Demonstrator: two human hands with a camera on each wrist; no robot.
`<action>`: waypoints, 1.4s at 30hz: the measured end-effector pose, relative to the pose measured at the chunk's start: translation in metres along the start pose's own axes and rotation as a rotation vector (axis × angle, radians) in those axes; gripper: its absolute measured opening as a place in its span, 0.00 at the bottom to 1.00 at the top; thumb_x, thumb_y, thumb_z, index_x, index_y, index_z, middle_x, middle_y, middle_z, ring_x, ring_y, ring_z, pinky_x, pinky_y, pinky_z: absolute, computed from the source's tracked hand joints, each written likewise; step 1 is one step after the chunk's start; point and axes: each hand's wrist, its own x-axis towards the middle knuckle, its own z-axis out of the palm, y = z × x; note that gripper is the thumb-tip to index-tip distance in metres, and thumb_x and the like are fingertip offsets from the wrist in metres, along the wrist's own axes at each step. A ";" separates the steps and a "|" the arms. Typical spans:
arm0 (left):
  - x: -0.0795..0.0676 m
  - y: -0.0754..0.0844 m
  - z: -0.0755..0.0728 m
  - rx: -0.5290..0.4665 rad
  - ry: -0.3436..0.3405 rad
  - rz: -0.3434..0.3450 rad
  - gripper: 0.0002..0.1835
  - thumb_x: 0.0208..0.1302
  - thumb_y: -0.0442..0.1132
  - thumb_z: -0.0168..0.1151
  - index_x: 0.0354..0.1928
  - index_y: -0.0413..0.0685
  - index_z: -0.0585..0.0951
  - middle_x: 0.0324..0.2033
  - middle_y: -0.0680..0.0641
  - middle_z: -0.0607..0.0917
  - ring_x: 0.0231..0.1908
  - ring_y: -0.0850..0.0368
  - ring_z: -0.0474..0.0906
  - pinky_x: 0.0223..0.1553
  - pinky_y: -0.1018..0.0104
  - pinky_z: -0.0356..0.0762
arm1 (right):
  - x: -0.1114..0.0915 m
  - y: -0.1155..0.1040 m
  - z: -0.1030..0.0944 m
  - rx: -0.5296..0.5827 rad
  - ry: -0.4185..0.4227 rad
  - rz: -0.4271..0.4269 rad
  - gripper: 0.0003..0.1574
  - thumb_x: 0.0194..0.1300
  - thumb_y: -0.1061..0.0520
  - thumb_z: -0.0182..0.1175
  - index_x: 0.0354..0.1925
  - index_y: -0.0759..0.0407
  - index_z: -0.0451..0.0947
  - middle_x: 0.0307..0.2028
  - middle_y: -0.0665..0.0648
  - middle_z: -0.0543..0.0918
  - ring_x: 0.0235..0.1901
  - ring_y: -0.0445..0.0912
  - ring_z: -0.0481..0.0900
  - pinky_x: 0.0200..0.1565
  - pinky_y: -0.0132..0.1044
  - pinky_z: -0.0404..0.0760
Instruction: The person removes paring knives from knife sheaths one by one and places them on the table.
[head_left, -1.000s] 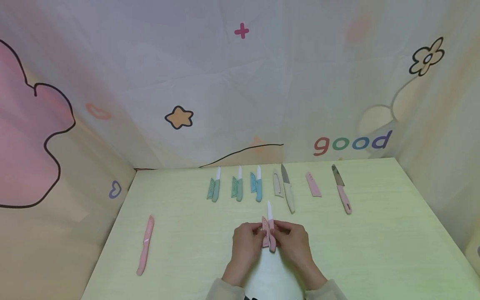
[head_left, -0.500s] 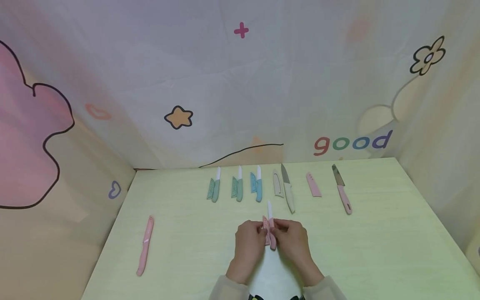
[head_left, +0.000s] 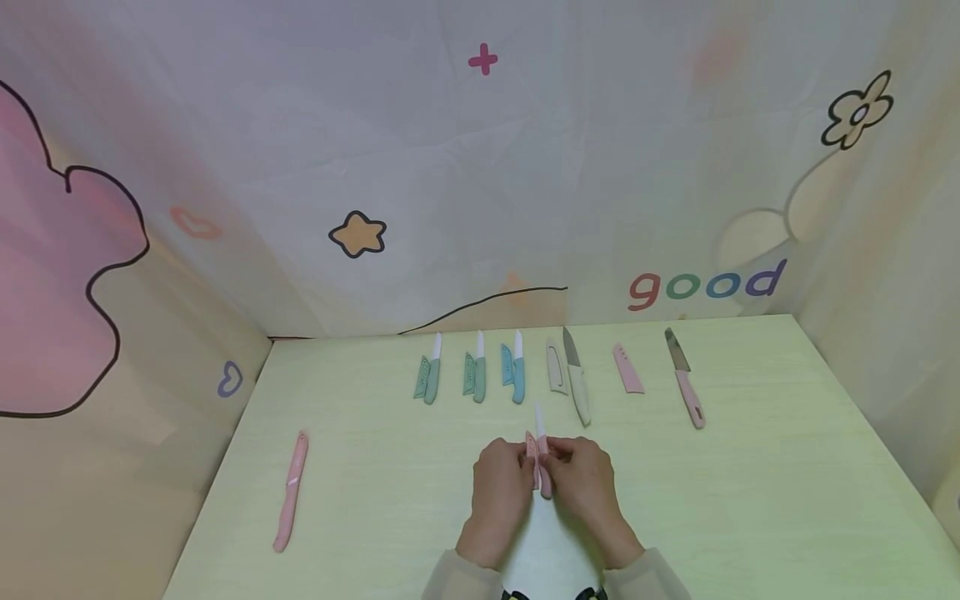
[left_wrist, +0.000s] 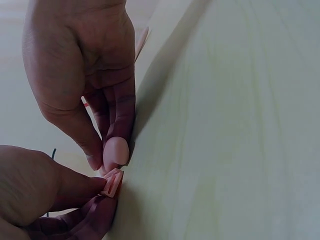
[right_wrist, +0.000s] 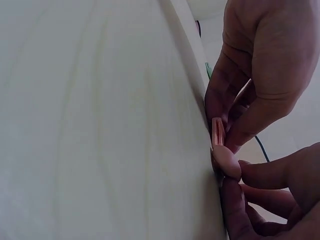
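My left hand (head_left: 503, 485) pinches a pink knife sheath (head_left: 531, 447) between thumb and fingers. Right beside it, my right hand (head_left: 587, 483) pinches the handle of a small pink knife (head_left: 543, 429), whose white blade points away from me. Knife and sheath lie side by side, low over the table. In the left wrist view the sheath's slotted open end (left_wrist: 113, 184) shows close to the rounded knife handle (left_wrist: 116, 151). From the right wrist, the handle butt (right_wrist: 227, 163) hides part of the sheath (right_wrist: 217, 131).
Along the back lie two green knives (head_left: 432, 379) (head_left: 479, 375), a blue knife (head_left: 519, 375) and a cream knife (head_left: 577, 383), each beside its sheath. Farther right are a pink sheath (head_left: 628, 371) and a pink-handled knife (head_left: 687, 392). A sheathed pink knife (head_left: 290, 492) lies left on the table (head_left: 375, 500).
Both hands have shifted slightly away from me, the left one also a little rightward, bringing sheath and knife closer together. Their holds look the same, and the other knives have not moved.
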 end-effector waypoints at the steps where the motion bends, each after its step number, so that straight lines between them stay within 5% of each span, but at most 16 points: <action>1: 0.000 0.000 0.000 -0.001 0.006 0.002 0.09 0.65 0.34 0.70 0.45 0.41 0.91 0.26 0.49 0.79 0.24 0.61 0.70 0.22 0.72 0.68 | 0.000 0.000 0.000 -0.003 0.001 -0.001 0.16 0.61 0.62 0.69 0.49 0.63 0.89 0.30 0.52 0.89 0.32 0.43 0.81 0.32 0.35 0.76; 24: -0.001 -0.003 0.002 -0.005 0.030 0.011 0.12 0.62 0.34 0.72 0.48 0.39 0.90 0.22 0.51 0.75 0.23 0.61 0.68 0.21 0.72 0.65 | 0.003 0.005 0.002 -0.039 0.007 -0.026 0.15 0.60 0.62 0.70 0.47 0.63 0.89 0.27 0.50 0.85 0.30 0.42 0.78 0.32 0.35 0.75; 32: 0.002 -0.005 -0.001 -0.081 0.011 -0.054 0.14 0.62 0.34 0.72 0.49 0.36 0.89 0.24 0.53 0.80 0.24 0.62 0.73 0.23 0.72 0.71 | 0.001 0.000 -0.002 -0.021 -0.004 -0.018 0.15 0.61 0.62 0.70 0.47 0.65 0.88 0.28 0.52 0.84 0.30 0.43 0.77 0.33 0.35 0.75; 42: -0.004 -0.008 -0.011 -0.084 0.026 -0.056 0.15 0.62 0.36 0.73 0.49 0.40 0.88 0.25 0.55 0.84 0.26 0.65 0.75 0.27 0.69 0.76 | -0.004 -0.001 -0.005 0.026 0.009 -0.003 0.16 0.63 0.61 0.68 0.49 0.64 0.87 0.32 0.54 0.85 0.33 0.43 0.82 0.36 0.36 0.77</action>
